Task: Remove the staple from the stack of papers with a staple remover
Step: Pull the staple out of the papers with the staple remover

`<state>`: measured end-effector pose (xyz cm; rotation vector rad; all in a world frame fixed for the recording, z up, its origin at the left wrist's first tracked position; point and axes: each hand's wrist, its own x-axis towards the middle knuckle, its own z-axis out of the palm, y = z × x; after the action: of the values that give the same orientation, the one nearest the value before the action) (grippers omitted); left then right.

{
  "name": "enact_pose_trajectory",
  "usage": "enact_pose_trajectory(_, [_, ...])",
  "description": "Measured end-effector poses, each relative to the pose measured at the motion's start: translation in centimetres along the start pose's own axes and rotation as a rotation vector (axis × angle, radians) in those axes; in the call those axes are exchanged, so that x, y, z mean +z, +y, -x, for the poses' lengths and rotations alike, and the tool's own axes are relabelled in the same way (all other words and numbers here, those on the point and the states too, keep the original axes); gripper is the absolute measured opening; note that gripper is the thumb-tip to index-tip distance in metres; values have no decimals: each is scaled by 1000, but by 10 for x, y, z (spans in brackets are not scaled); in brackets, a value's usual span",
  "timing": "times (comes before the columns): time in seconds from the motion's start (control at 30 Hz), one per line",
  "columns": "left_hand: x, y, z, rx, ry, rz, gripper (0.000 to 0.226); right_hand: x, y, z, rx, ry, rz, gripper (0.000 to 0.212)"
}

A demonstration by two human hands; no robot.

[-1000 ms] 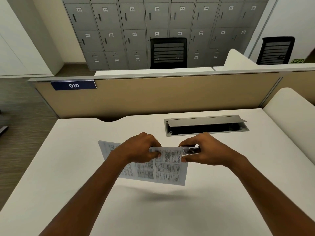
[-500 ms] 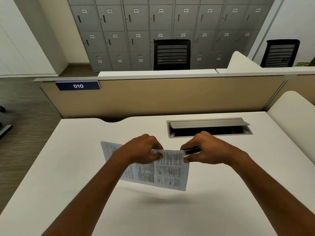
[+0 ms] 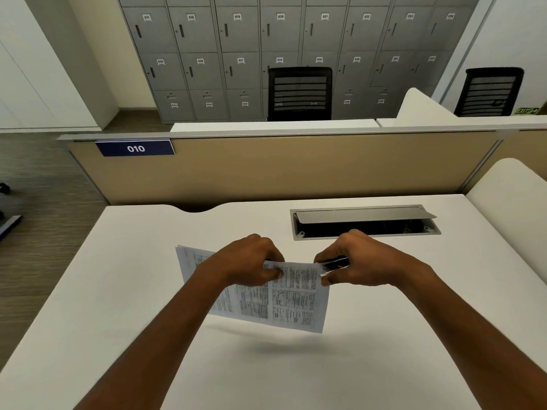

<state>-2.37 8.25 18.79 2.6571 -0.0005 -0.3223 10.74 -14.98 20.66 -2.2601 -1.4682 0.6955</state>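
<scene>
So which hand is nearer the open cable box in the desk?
Right. The right hand sits just in front of the cable box, overlapping its front rim; the left hand is further left.

Grey lockers (image 3: 236, 63) behind a beige partition (image 3: 296, 167) and white desk (image 3: 266, 374).

Two bare forearms, left hand (image 3: 251, 261), right hand (image 3: 358, 261), no sleeves visible
</scene>
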Motion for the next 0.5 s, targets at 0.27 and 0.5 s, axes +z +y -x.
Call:
enact_pose_trajectory(0.27, [0,-2,-3,-7,-7,-1,30,2,5,-3,16,-6,-6,17])
enact_pose_trajectory(0.5, [0,-4,-6,13,-8,2,26,4,8,-5,15,-26,-35,15])
